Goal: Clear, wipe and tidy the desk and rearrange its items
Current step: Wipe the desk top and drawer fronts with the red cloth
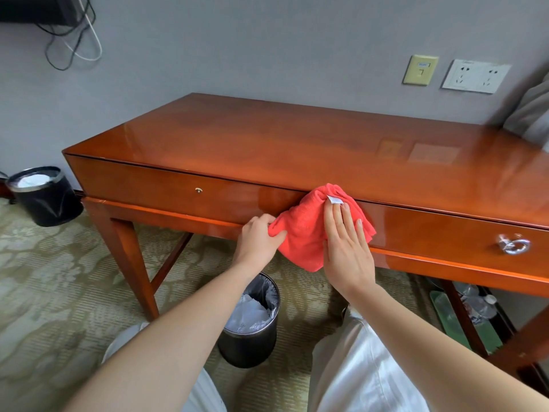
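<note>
Here's the red cloth point(309, 233), draped over the front edge of the bench point(267, 135) and hanging down across the drawer face. It's bunched at the top, with a small white tag point(335, 200) showing. The left hand point(258, 237) is at the cloth's left corner, grip clamped on it, thumb and curled fingers pinching the fabric. The right hand point(346, 248) lies flat on the cloth, grip apart, fingers straight and pressing it to the wood just below the tag. The cloth is coral red and towel-like, creased into soft folds, and its lower edge hangs past the bench's bottom rail.

Moving outward, the bench is glossy reddish wood, its top mirroring the wall plates. On the bench front there's a small brass keyhole point(198, 190) left of the cloth and a silver ring pull point(514, 244) well to the right.

Under the bench, right below the hands, stands a dark bin point(252, 337) with a clear liner and white paper inside. A second dark bin point(46, 196) stands on the patterned carpet point(59, 278) beyond the bench's left end. Under the bench's right end sit a green tray point(451, 318) and clear bottles point(479, 304), partly hidden by the leg.

On the wall behind the bench, a yellowed plate point(420, 69) sits beside a white double socket point(475, 76). Cables point(74, 40) dangle above the bench's left end, and grey fabric point(531, 114) rests on its far right corner.
</note>
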The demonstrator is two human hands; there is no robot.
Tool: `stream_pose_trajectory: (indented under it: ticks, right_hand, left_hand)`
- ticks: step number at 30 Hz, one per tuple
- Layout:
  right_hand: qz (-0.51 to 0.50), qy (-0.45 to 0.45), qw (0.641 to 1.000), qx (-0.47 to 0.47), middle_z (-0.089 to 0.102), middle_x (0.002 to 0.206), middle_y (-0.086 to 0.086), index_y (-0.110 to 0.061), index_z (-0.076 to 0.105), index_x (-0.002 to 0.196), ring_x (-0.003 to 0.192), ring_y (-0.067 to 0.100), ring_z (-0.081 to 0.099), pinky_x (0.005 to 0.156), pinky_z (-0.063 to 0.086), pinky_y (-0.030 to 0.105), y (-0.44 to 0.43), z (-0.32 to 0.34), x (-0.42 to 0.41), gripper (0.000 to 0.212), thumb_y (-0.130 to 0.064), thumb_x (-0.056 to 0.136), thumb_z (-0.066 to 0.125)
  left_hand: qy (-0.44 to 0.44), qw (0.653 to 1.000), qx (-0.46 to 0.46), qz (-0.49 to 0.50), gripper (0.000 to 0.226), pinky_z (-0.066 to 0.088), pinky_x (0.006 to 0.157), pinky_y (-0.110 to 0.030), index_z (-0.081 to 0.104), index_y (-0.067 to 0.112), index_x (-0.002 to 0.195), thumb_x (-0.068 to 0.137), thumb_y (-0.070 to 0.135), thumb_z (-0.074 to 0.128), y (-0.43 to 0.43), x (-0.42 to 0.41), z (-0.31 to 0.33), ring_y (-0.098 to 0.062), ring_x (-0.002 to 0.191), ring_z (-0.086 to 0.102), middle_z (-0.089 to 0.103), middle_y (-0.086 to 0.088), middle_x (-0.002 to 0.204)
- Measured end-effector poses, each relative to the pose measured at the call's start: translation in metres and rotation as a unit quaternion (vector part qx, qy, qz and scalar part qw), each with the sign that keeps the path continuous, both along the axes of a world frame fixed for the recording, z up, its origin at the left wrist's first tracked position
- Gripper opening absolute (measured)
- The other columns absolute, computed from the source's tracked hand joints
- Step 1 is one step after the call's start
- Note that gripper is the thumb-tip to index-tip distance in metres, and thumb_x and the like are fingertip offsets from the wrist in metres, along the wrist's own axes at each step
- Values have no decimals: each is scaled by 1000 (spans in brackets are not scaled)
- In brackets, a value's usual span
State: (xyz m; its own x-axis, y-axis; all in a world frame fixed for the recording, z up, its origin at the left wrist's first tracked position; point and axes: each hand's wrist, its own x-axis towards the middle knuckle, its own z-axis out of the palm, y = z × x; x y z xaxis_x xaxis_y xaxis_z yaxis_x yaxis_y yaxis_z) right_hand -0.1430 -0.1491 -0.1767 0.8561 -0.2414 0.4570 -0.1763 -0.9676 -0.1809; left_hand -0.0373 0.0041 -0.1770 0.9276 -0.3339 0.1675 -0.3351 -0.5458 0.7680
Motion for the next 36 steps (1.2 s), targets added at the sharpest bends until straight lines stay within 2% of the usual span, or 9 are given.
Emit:
stream_pose_trajectory:
  ticks: [5, 11, 15, 19, 21, 23, 25, 29, 36]
  right_hand:
    - [-44, -25, 998, 39, -17, 161, 1, -13, -12, 154, 148, 16, -16, 122, -3, 34, -8, 34, 9, 73, 2, 96, 29]
    - [-67, 35, 994, 77, -8, 163, 12, -1, -10, 153, 150, 25, -12, 123, -2, 38, -17, 72, 30, 70, -9, 100, 34]
    - [34, -17, 996, 81, -10, 164, 3, -16, -9, 156, 151, 22, -8, 122, 6, 40, -22, 89, 36, 79, 3, 95, 39]
    - [113, 109, 987, 29, 4, 164, 3, -24, 17, 156, 151, 22, 8, 118, 15, 39, -38, 105, 40, 64, -6, 99, 38]
    - [117, 176, 977, 39, 1, 164, 4, -23, 13, 157, 151, 20, 4, 119, 10, 37, -45, 114, 40, 68, -21, 98, 47]
    - [118, 224, 967, 32, -6, 164, 1, -25, 3, 157, 151, 16, -1, 120, 9, 38, -50, 120, 40, 91, -43, 90, 61]
    - [104, 237, 966, 3, -7, 164, -1, -28, -3, 157, 151, 16, -1, 121, 13, 41, -52, 119, 44, 112, -58, 78, 70]
    - [56, 110, 991, -43, 16, 163, -3, -26, 15, 156, 149, 16, 17, 115, 25, 35, -43, 95, 49, 105, -52, 75, 76]
    - [38, -48, 997, -53, 53, 143, -3, -25, 53, 140, 135, 21, 46, 104, 38, 39, -26, 73, 43, 71, -31, 74, 81]
  left_hand:
    - [-130, 989, -67, 7, 10, 36, 70, -25, 68, 24, 97, 87, 27, 68, -6, -2, 49, -15, 83, 57, 56, 3, 94]
    - [-206, 978, -46, 5, 27, 46, 87, -30, 66, 23, 119, 92, 28, 63, -16, 25, 104, -23, 107, 59, 57, -4, 114]
    - [-214, 973, 79, 20, 43, 51, 80, -38, 46, 19, 137, 96, 21, 60, -24, 35, 116, -30, 107, 58, 45, -10, 129]
    - [-345, 914, 169, -132, 31, 49, 95, -42, 58, 17, 131, 101, 22, 51, -19, 34, 111, -22, 118, 49, 50, -4, 130]
    - [-283, 907, 235, -204, 51, 40, 107, -41, 46, 19, 145, 101, 43, 47, -11, 39, 114, -18, 133, 40, 45, 0, 146]
    - [-255, 883, 318, -234, 85, 30, 117, -40, 24, 17, 156, 90, 64, 53, -6, 43, 117, -17, 146, 24, 25, 2, 161]
    - [-263, 867, 353, -233, 104, 19, 121, -36, 13, 14, 157, 82, 66, 62, -10, 43, 113, -19, 150, 16, 16, -2, 164]
    - [-327, 876, 313, -165, 106, 11, 123, -32, 16, 13, 157, 79, 59, 71, -23, 42, 90, -18, 150, 20, 23, -4, 162]
    - [-403, 888, 198, -100, 79, 30, 115, -28, 47, 17, 145, 78, 42, 79, -10, 33, 65, -15, 138, 44, 50, 2, 148]
